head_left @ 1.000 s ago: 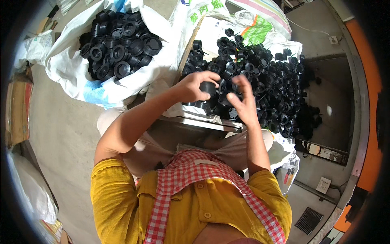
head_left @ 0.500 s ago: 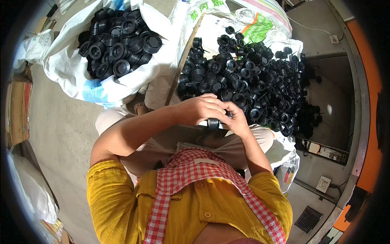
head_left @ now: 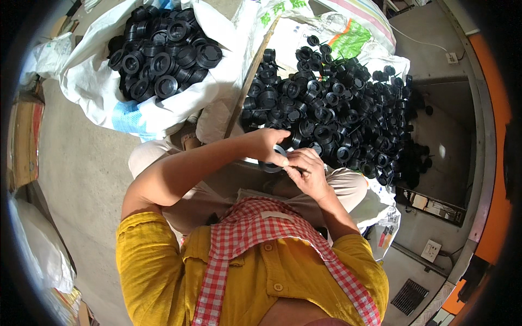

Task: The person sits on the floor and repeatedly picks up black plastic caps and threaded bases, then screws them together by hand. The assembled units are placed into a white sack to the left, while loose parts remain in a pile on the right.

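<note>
My left hand [head_left: 266, 145] grips a round black plastic cap [head_left: 268, 167] between thumb and fingers, just above my lap. The cap's ring-shaped edge shows below the thumb. Close against it on the right, my right hand [head_left: 309, 169] is closed with its fingertips at the cap. A small dark bit shows among these fingers, too small to name. Right beyond both hands spreads a large heap of black plastic caps [head_left: 331, 103], many with thin stems or strips sticking out.
A white woven sack [head_left: 87, 92] at the far left holds larger black caps [head_left: 163, 60]. A wooden stick [head_left: 251, 76] slants between sack and heap. Printed plastic sacks [head_left: 348, 38] lie behind the heap. Grey machine panels and an orange edge [head_left: 492, 146] bound the right side.
Both hands have come slightly nearer to me, and the cap has been turned so its ring face shows. My right hand has moved from beyond the cap to its right side.
</note>
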### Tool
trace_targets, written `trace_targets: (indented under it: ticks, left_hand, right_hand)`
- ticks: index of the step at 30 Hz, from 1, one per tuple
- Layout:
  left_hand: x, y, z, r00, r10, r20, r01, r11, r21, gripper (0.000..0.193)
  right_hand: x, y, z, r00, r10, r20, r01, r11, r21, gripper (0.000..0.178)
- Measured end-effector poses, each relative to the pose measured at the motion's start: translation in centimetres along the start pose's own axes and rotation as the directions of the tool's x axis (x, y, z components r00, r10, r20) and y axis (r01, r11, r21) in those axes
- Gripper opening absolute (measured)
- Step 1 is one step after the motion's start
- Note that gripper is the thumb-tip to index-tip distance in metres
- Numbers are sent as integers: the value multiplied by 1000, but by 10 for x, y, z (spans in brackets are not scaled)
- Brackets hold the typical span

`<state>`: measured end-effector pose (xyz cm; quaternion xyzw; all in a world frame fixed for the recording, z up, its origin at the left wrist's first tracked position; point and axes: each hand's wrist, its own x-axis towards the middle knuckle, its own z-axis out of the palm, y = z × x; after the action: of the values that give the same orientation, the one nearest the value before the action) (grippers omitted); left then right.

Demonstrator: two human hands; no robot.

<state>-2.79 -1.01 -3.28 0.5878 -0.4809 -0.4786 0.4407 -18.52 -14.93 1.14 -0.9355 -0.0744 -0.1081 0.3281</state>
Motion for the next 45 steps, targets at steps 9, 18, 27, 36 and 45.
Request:
trace_targets:
  ticks: [9,18,27,36,45]
  left_hand:
    - [5,3,5,737,671,82,-512,474,717,11]
    - [-20,57,-27,661,290,-692,-503,855,-123,21]
    - [-8,32,-1,930,268,-251,-307,942,-135,56]
    - [-14,37,-8,974,144,-174,-225,571,-790,39]
    - [-12,63,-35,699,607,-378,-73,586,807,28]
  right_hand:
    - [-10,10,2,684,547,482,-725,439,530,20]
    - [0,13,-5,953,-131,273,-302,-362,882,26]
    - [56,16,46,707,318,-632,230,741,631,31]
    - [75,8,10,755,-246,-608,362,929,73,34]
    - [84,41,29,731,355,-583,-246,934,259,41]
